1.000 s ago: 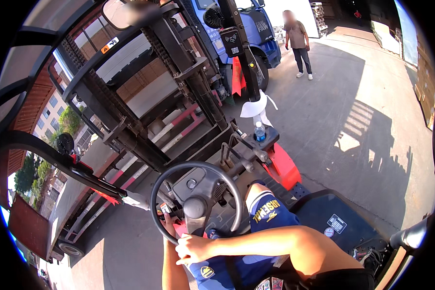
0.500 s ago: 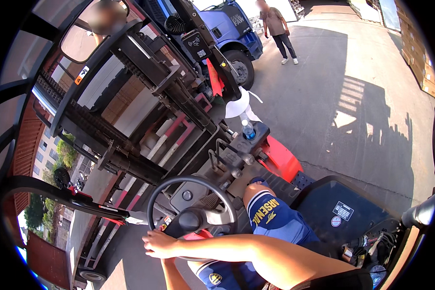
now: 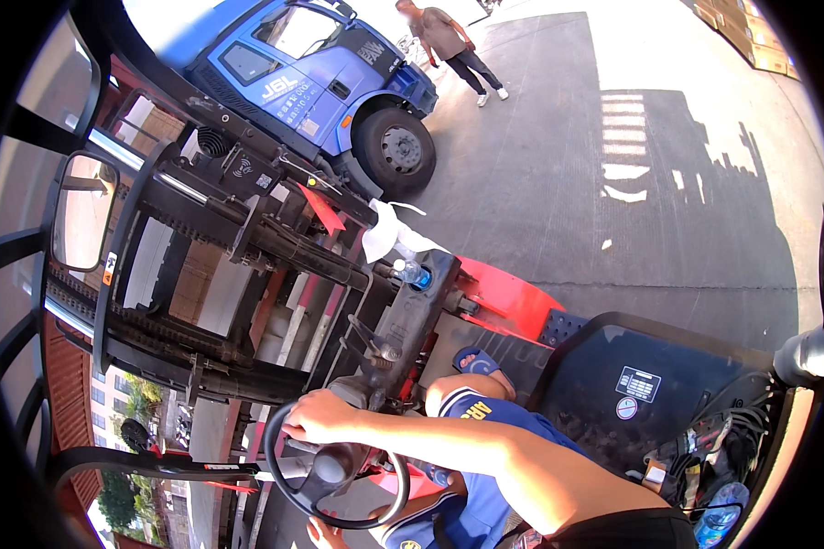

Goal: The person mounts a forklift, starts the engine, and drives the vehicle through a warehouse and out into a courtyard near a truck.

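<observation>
A black steering wheel [image 3: 403,494] sits low in the middle of the view. My right arm crosses from the lower right, and my right hand [image 3: 325,416] is closed over the upper part of the rim, its knuckles up. At the bottom of the wheel my left hand [image 3: 325,532] shows only in part, its fingers round the lower rim; the lower edge of the picture cuts off the rest. Beyond the wheel are control levers [image 3: 368,340] on a dark console [image 3: 428,297]. A clear water bottle [image 3: 412,273] stands there beside a white cloth [image 3: 382,233].
The forklift's mast [image 3: 265,247] rises ahead on the left, with a mirror [image 3: 84,210] beside it. Past it stands a blue truck [image 3: 311,87]. A person [image 3: 449,46] stands on the pavement beyond. Stacked cartons [image 3: 751,32] are at the far right.
My right hand has moved from the wheel's left side to its top, and my left hand now shows at the bottom. The view has turned; more of the truck shows. The distant person's stance differs.
</observation>
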Tool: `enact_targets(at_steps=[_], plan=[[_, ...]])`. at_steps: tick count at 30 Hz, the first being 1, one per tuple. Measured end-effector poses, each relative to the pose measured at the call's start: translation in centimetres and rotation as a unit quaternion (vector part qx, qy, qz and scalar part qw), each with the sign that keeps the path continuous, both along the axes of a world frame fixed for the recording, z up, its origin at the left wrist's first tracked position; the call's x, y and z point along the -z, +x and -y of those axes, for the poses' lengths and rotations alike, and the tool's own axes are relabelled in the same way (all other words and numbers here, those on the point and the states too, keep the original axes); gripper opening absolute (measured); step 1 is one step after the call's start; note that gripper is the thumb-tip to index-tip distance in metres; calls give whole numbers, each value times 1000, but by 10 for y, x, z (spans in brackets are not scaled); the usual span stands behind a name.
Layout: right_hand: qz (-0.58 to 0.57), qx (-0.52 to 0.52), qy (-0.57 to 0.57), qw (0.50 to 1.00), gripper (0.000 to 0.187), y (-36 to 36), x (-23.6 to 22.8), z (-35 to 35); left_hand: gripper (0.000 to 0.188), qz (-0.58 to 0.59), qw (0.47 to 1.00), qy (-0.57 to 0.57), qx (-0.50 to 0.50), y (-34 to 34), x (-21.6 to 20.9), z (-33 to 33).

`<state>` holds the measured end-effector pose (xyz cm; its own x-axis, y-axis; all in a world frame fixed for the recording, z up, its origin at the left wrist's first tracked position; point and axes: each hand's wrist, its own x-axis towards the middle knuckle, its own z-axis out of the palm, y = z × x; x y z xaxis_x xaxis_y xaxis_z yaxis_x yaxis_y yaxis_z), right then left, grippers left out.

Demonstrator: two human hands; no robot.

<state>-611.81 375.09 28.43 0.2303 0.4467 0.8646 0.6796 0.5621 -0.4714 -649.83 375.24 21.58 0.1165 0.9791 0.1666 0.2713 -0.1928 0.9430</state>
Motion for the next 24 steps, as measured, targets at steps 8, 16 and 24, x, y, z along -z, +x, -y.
enact_targets(at_steps=[8,16,24], plan=[[44,86,-17,995,39,-72,-50,-76,56,-43,990,-119,69,-10,78,62],[109,52,-70,990,38,-141,-58,-110,61,22,992,-116,41,-15,70,67],[101,64,-52,992,39,-119,-57,-103,56,68,997,-33,27,-10,73,58]])
